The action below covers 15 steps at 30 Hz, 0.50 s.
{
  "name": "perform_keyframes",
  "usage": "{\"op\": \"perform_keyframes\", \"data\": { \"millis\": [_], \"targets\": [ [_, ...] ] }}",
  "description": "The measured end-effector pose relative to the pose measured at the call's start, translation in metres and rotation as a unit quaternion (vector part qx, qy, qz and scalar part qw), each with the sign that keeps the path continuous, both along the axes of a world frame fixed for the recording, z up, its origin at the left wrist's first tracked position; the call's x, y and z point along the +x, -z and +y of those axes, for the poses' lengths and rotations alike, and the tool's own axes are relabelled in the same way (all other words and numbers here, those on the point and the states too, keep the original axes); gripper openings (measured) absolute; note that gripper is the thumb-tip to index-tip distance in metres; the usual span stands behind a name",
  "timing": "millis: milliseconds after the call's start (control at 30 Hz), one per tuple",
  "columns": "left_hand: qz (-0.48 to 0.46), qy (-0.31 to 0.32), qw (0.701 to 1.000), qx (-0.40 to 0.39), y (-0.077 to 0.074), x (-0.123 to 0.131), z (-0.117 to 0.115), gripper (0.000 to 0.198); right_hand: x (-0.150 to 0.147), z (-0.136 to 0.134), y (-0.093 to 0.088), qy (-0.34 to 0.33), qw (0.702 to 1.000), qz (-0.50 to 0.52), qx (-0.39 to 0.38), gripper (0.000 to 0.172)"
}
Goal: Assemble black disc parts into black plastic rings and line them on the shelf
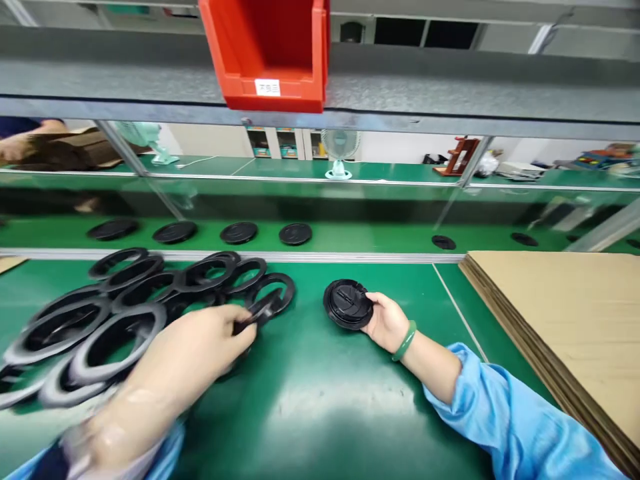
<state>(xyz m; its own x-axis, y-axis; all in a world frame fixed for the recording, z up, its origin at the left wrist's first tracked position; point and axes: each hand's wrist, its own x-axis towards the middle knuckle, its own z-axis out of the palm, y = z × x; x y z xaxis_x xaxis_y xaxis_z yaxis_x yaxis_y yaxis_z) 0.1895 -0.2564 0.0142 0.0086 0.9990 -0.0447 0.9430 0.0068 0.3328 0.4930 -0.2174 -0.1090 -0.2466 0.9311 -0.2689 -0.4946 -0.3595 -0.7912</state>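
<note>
My right hand (387, 324) grips the edge of a round black plastic lid (347, 304), holding it over the green tabletop with its raised face toward me. At the pile's right side, my left hand (195, 347) has thumb and fingers pinched on a black ring (265, 307), which looks tilted and is partly hidden by the hand and smeared by motion. Beside and beyond that hand lie several loose black rings (120, 348), overlapping one another on the left of the table.
Several black discs (239, 233) sit on the green strip (365, 233) behind the metal rail. A cardboard stack (565, 313) lies at the right. Overhead, a red bin (273, 87) hangs at the grey shelf (450, 83). Small fans (339, 150) and a co-worker's hand (17, 147) are farther back.
</note>
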Motion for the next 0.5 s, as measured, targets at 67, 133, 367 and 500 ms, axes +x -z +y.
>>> {"op": "perform_keyframes", "data": {
  "millis": [67,133,367,500],
  "targets": [
    [-0.174,0.003,0.982,-0.067,-0.007,-0.005,-0.017,0.035,0.010,0.016,-0.006,0.017,0.993,-0.103,0.059,0.029],
    [-0.340,0.033,0.923,-0.178,-0.001,0.005,-0.030,0.036,0.018,0.043,-0.015,0.062,0.968,-0.205,0.128,0.028],
    [-0.577,0.071,0.657,-0.480,0.071,0.093,-0.036,0.043,0.032,0.154,-0.033,0.160,0.837,-0.449,0.268,0.023],
    [-0.564,0.048,0.669,-0.481,0.097,0.093,-0.031,0.065,0.056,0.183,-0.022,0.151,0.761,-0.582,0.243,0.015]
  ]
}}
